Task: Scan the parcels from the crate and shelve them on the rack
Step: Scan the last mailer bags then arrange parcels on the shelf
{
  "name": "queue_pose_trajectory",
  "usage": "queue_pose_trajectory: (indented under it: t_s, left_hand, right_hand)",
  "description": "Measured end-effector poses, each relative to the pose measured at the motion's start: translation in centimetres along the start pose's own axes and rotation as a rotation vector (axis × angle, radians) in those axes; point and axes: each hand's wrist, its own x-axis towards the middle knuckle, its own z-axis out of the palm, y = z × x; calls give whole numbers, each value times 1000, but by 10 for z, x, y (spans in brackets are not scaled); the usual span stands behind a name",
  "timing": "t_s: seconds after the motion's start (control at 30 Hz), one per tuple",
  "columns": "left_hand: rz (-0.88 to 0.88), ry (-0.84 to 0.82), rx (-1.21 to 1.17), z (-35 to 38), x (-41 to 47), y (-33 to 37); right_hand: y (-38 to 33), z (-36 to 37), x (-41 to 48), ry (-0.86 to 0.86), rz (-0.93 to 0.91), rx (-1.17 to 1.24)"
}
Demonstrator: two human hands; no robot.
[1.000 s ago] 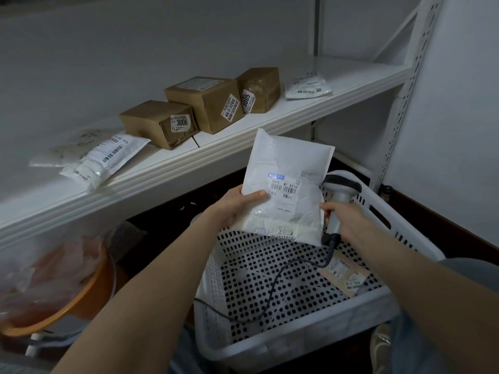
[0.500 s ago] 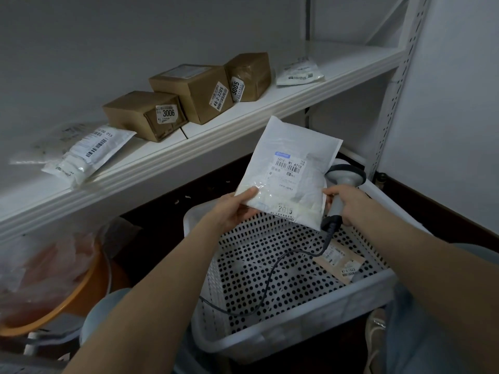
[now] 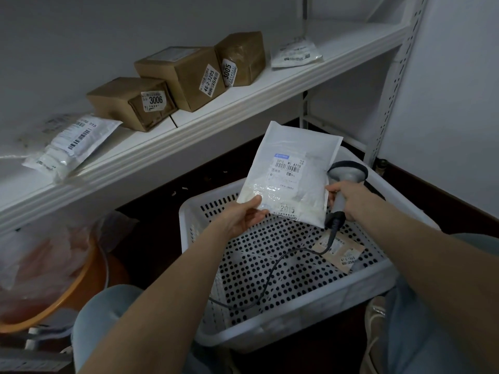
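My left hand (image 3: 243,215) pinches the lower left corner of a white padded parcel (image 3: 293,168), held upright above the white perforated crate (image 3: 270,325), its barcode label facing me. My right hand (image 3: 348,199) grips the handle of a grey barcode scanner (image 3: 348,172) just behind the parcel's right edge. The scanner's cable trails into the crate. A flat brown parcel (image 3: 343,248) lies at the crate's right bottom. On the white rack shelf (image 3: 205,130) sit three brown boxes (image 3: 129,102) and two white bags (image 3: 73,143).
An orange basin (image 3: 54,300) with clear plastic stands on the floor at the left under the shelf. The rack's perforated upright (image 3: 391,85) rises at the right. My knees flank the crate at the bottom.
The view has dipped slightly. The parcel has tilted and moved a little right and up, with my left hand sliding to its lower corner. My right hand keeps the scanner beside it.
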Motion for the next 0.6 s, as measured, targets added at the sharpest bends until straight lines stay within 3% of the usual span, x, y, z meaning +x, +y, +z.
queue_pose_trajectory:
  t_s: [0.17,0.3,0.5,0.6]
  left_hand:
    - [79,166,-162,-6,25,2]
    - [78,248,-254,-20,47,8]
    - [65,212,-342,-37,69,9]
    - [57,220,-369,-48,76,4]
  right_hand:
    - [9,12,16,41,-193,126]
    - [16,32,11,-96,-350,80]
    - [37,75,16,-287,-209,71]
    - [56,90,22,-254,-227,-3]
